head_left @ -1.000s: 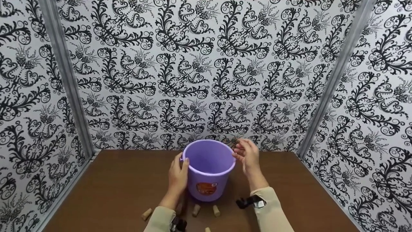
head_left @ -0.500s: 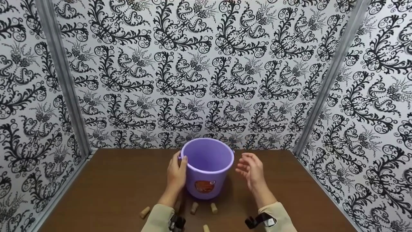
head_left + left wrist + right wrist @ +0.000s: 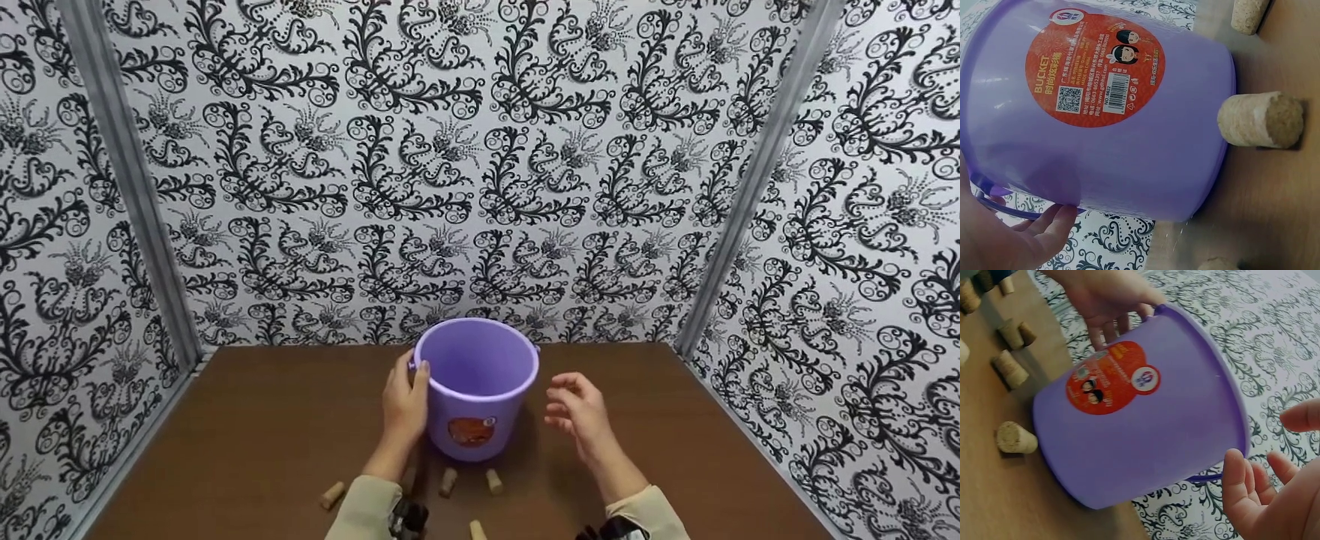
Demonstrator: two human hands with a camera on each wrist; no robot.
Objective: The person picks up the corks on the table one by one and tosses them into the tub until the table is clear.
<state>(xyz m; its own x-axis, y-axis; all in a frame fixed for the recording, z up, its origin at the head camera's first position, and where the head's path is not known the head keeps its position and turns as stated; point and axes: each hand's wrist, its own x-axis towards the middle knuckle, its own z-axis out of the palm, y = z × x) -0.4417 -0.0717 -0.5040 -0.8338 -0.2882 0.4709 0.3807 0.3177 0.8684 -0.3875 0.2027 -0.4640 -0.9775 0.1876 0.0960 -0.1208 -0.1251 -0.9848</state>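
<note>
A purple plastic bucket [image 3: 472,420] with a red sticker stands upright on the brown table. My left hand [image 3: 405,401] holds it at the left side of the rim; the thumb lies against the front and the fingers reach behind. In the left wrist view, part of the bucket's handle [image 3: 1008,209] shows by those fingers. To the right of the bucket is my right hand [image 3: 581,412], apart from it, its fingers loosely bent and holding nothing. Several corks lie before the bucket, among them one cork [image 3: 494,481] close to its base.
Another cork [image 3: 332,495] lies left of my left forearm, and one more cork [image 3: 478,530] sits at the lower edge of the head view. A patterned wall [image 3: 412,187] rises behind the table [image 3: 277,420], with side walls left and right.
My right hand has left the right side of the bucket's rim and moved down and back toward me. The left hand has kept its hold on the bucket. The head view has shifted slightly.
</note>
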